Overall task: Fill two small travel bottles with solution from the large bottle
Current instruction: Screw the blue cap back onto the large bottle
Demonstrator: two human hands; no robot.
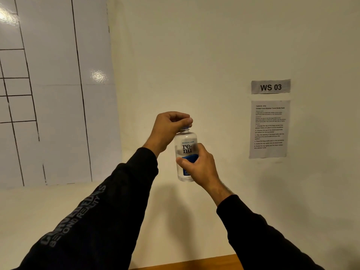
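In the head view, a large bottle (186,152) of clear solution is held upright in the air in front of a pale wall, above and clear of the counter (204,263), of which only a strip of orange-brown edge is seen at the bottom of the frame. The bottle bears a white label printed "renu" with a blue panel below it. The right hand (202,166) is wrapped round the lower half of the bottle, its thumb laid across the blue panel and its fingers (201,148) curled behind the body. The left hand (169,126) is placed over the top of the bottle, its fingers (185,117) clamped together round the cap (186,127), of which only a thin blue rim is seen beneath them. Whether the cap is loosened cannot be told. Both forearms are covered by black sleeves; grey lettering is printed along the left sleeve (81,219). On the wall to the right, a grey sign (270,86) marked "WS 03" is fixed, with a printed instruction sheet (269,129) just below it. A glossy white tiled panel (52,90) with dark lines is seen on the left.
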